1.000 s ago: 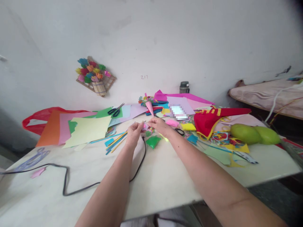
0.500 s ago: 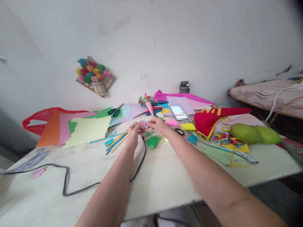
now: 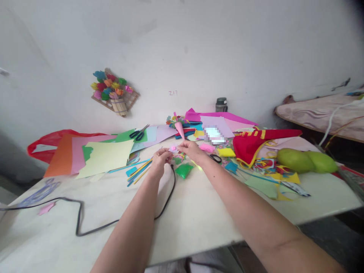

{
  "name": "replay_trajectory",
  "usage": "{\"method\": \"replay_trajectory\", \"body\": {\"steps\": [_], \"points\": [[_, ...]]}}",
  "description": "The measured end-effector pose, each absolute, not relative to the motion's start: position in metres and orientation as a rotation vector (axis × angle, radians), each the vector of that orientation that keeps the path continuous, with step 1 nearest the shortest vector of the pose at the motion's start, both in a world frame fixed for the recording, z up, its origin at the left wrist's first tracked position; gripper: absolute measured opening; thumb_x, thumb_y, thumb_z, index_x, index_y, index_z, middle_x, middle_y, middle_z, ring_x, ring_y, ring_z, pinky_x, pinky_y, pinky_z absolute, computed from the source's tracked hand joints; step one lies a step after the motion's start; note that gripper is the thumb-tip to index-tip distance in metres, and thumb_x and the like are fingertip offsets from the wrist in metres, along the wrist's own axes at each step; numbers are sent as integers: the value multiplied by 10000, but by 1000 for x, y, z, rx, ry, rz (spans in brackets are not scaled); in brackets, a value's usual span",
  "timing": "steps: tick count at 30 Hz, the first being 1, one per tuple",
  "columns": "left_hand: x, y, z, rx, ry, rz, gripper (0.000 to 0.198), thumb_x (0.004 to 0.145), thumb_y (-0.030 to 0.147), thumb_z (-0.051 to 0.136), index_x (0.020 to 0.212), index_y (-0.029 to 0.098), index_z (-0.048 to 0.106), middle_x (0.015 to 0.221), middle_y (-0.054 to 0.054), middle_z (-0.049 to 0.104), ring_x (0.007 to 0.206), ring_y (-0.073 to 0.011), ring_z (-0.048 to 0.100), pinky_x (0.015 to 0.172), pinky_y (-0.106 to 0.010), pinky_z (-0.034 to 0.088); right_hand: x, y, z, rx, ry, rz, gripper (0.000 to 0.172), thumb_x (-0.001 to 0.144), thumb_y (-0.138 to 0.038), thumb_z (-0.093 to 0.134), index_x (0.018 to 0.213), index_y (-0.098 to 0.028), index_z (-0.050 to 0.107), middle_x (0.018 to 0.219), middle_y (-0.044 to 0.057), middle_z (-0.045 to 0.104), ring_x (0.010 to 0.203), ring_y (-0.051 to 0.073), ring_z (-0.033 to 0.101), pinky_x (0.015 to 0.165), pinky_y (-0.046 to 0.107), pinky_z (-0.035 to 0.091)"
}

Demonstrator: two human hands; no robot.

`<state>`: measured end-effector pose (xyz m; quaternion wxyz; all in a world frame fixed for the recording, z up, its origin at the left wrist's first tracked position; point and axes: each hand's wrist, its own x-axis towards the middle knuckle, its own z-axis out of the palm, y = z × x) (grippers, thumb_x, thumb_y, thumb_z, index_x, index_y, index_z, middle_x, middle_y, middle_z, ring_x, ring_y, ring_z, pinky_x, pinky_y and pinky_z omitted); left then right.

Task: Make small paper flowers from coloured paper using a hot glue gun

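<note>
Over the middle of the table, a small pale purple paper flower [image 3: 173, 148] with a bright pink centre is between my hands. My right hand [image 3: 191, 150] pinches its right edge between thumb and fingertip. On the other side, my left hand [image 3: 161, 157] has curled fingers closed at the flower's left edge; its exact grip is partly hidden. Just below lie a green packet [image 3: 184, 171] and the end of a black cable [image 3: 173, 185]. Blue and yellow paper strips [image 3: 139, 172] lie left of my left hand.
Coloured paper sheets [image 3: 109, 157] and dark-handled scissors [image 3: 139, 132] lie at left. A pink paper cone with small flowers [image 3: 179, 129] stands behind my hands. To the right are a black-handled tool [image 3: 215, 158], a yellow packet [image 3: 226, 152], red cloth [image 3: 247, 148] and green fruits [image 3: 295, 160].
My left hand has shifted slightly down and left, its fingers less over the flower, so the pink centre shows more fully. My right hand has barely moved.
</note>
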<state>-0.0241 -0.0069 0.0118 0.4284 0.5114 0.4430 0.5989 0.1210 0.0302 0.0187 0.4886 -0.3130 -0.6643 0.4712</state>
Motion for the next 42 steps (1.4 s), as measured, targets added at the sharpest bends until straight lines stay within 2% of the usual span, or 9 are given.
{"method": "replay_trajectory", "body": {"steps": [22, 29, 42], "points": [[-25, -8, 11, 1336, 1103, 1394, 221, 594, 330, 622, 531, 133, 545, 498, -13, 549, 410, -78, 440, 417, -208, 322, 122, 27, 20, -722, -1597, 1315, 234, 646, -357, 617, 687, -131, 574, 597, 0, 548, 510, 81, 477, 448, 196, 369], [-23, -8, 10, 1389, 1129, 1358, 243, 604, 342, 627, 515, 130, 547, 467, -10, 539, 372, -65, 408, 401, -205, 300, 121, 28, 18, -735, -1590, 1259, 295, 624, -400, 626, 563, -122, 545, 479, -40, 447, 439, 56, 389, 442, 204, 320], [-22, -8, 10, 1398, 1098, 1334, 232, 619, 330, 623, 519, 130, 560, 472, -10, 550, 363, -69, 419, 397, -212, 308, 119, 22, 23, -763, -1562, 1246, 319, 577, -396, 657, 493, -138, 490, 425, -63, 372, 411, 53, 350, 424, 209, 286]]}}
